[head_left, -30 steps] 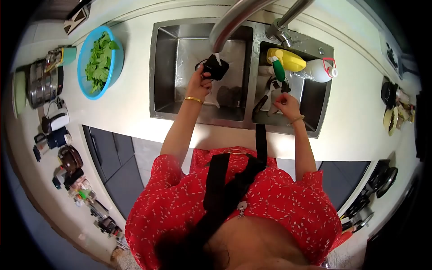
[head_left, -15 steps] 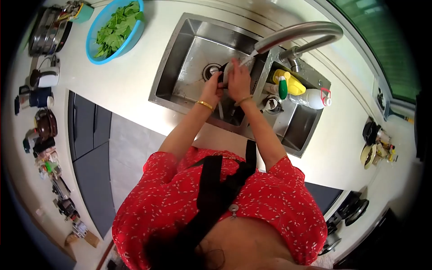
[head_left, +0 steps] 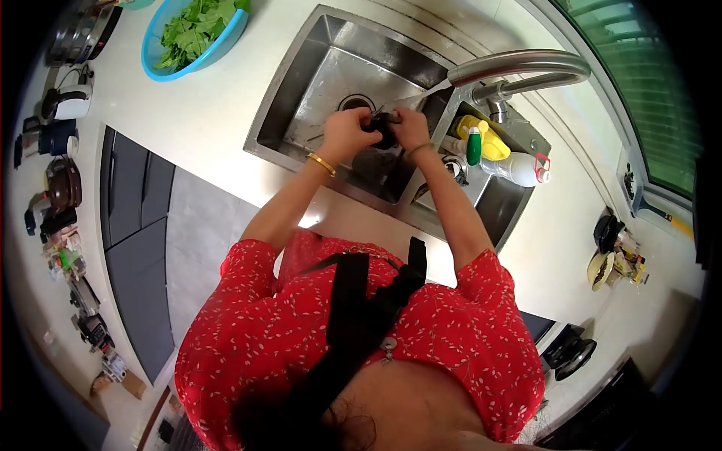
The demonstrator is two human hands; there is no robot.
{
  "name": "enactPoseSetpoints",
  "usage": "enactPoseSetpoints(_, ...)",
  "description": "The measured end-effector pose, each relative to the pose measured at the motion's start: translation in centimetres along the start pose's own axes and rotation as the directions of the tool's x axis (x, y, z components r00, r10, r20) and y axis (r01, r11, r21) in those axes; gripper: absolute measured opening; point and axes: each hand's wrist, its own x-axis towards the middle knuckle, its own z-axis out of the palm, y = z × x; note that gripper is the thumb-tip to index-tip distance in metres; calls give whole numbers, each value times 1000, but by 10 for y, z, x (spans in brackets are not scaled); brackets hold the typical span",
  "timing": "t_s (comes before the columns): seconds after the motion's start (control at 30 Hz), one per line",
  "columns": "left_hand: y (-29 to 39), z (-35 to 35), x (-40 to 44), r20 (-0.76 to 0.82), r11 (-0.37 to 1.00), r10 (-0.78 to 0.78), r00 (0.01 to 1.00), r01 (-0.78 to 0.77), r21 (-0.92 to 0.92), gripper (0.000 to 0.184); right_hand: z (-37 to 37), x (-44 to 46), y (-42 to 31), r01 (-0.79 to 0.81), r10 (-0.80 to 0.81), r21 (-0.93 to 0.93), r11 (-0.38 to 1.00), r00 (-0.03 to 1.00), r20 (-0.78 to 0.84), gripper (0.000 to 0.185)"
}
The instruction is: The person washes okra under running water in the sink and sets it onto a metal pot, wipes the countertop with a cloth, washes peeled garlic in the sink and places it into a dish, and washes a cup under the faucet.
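Note:
Over the left basin of the steel sink (head_left: 320, 75), both hands grip a small dark black object (head_left: 384, 134) whose kind I cannot make out. My left hand (head_left: 348, 135) pinches its left side, the fingers closed. On the other side my right hand (head_left: 411, 129) holds its upper right edge. Water (head_left: 429, 95) streams from the curved faucet (head_left: 519, 66) into the basin, just beyond the right hand. The round drain (head_left: 356, 103) lies behind the left hand and is partly hidden by it.
A blue basin (head_left: 149, 56) of green leaves (head_left: 197, 31) stands on the counter at the upper left. In the narrower right basin are a yellow bottle (head_left: 493, 144), a green-topped bottle (head_left: 474, 147) and a clear jug (head_left: 519, 168) with a red handle.
The right hand has left the water stream and moved to the object's edge. The black object is turned and now shows darker between the hands. The whole view has shifted slightly.

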Motion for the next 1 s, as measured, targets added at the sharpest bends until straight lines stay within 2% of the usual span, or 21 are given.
enactPoseSetpoints(0.03,-3,-3,2,35,1000,24,999,-24,-11,32,-7,6,-2,96,-93,-67,993,995,38,20)
enactPoseSetpoints(0.07,-6,-6,4,31,993,53,998,-50,-106,29,-9,11,-3,164,-160,-69,984,985,66,19)
enactPoseSetpoints(0.13,-7,-15,8,12,953,108,994,-100,-287,23,-12,11,-2,180,-182,46,983,983,30,18)
enactPoseSetpoints(0.17,-4,-20,9,8,882,57,998,-47,-469,23,-13,14,-2,192,-194,102,976,981,8,18)
enactPoseSetpoints(0.23,4,-27,8,41,630,-47,998,61,-774,25,-5,7,0,144,-126,175,974,986,-114,19)
enactPoseSetpoints(0.27,-2,-29,8,67,536,-39,997,78,-840,33,2,2,2,120,-84,214,969,982,-171,19)
enactPoseSetpoints(0.37,-37,-6,9,243,398,-277,930,341,-851,30,21,-11,12,-7,84,329,944,972,-221,19)
enactPoseSetpoints(0.4,-34,-1,6,356,295,-364,861,468,-833,22,27,-15,14,-35,103,300,953,971,-216,21)
enactPoseSetpoints(0.5,-21,11,-2,539,-1,-223,812,553,-833,29,36,-23,12,-86,137,256,963,972,-191,27)
enactPoseSetpoints(0.53,-19,15,0,509,33,-260,821,534,-845,36,36,-24,10,-84,134,270,959,976,-171,28)
enactPoseSetpoints(0.67,-25,15,6,533,-105,-270,802,526,-844,34,-1,-26,-22,-45,89,318,947,988,-127,31)
enactPoseSetpoints(0.77,-25,12,10,568,-181,-287,771,538,-823,34,-22,-26,-37,-90,127,332,939,988,-91,35)
enactPoseSetpoints(0.87,-27,19,13,579,-198,-304,756,545,-815,34,-40,-30,-62,90,-46,339,936,990,-136,33)
enactPoseSetpoints(0.93,-27,23,12,584,-164,-324,744,564,-809,34,-31,-27,-57,264,-243,216,940,963,-119,28)
enactPoseSetpoints(0.97,-27,25,12,595,-152,-333,731,581,-799,35,-24,-26,-49,347,-335,154,925,937,-100,26)
enactPoseSetpoints(1.0,-25,25,11,605,-140,-343,718,598,-789,35,-23,-21,-45,358,-359,51,932,933,31,21)
